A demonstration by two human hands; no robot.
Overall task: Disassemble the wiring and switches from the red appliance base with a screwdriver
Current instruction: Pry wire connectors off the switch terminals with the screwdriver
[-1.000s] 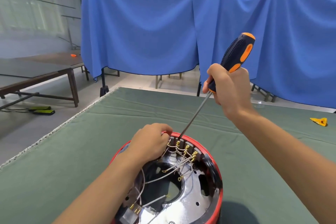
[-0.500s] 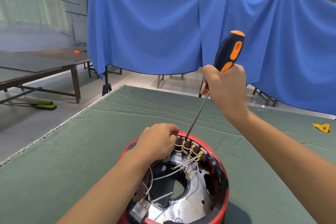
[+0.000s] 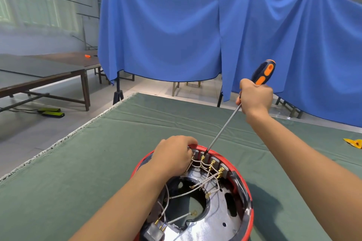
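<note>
On the green desk (image 3: 121, 143), our left hand (image 3: 173, 154) is gripping the red appliance base (image 3: 248, 197) rim while our right hand (image 3: 255, 98), clutching the screwdriver (image 3: 235, 111), is now seating its tip among the far-wall switch terminals (image 3: 212, 163), ready for loosening.

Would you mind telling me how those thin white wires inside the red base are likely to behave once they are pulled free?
The white wires look floppy: they sag and curve between the terminals. Being thin, they are probably very light. Several cross near the brass terminals, so they may tangle or snag when pulled from the red base.
</note>
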